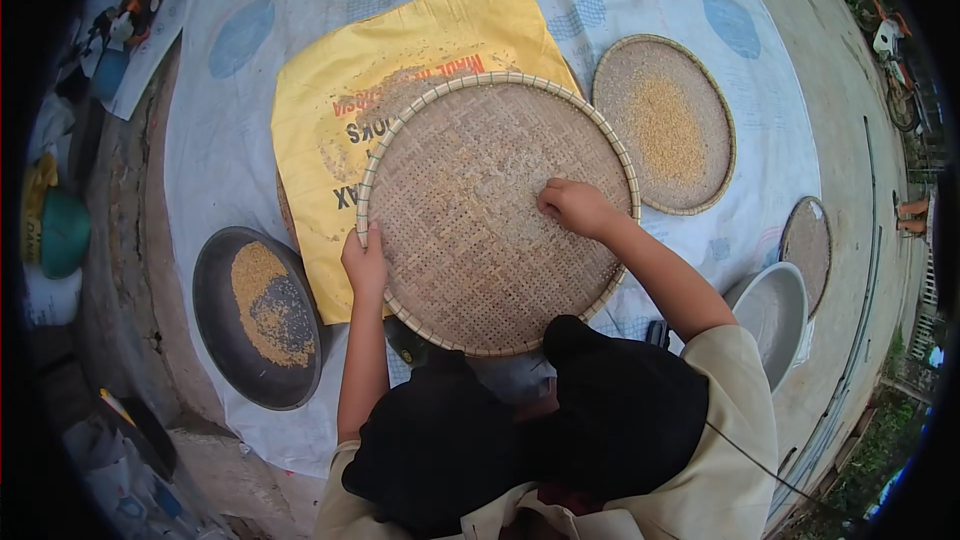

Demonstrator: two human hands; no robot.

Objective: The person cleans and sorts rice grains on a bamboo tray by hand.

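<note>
Gripping woven sieve (480, 230) rim, left hand (364, 265), right hand (575, 207) inside, white tarp (230, 150) outdoors

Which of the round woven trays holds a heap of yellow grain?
The smaller woven tray at upper right; the big sieve under both hands looks nearly bare.

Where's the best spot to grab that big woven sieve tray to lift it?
Probably by the bound rim of the woven sieve tray, one hand on each side. The left hand already grips the near-left edge; the open-weave middle under the right hand offers no hold.

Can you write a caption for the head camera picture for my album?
Left hand grips a woven sieve tray while right hand rests inside it.
</note>
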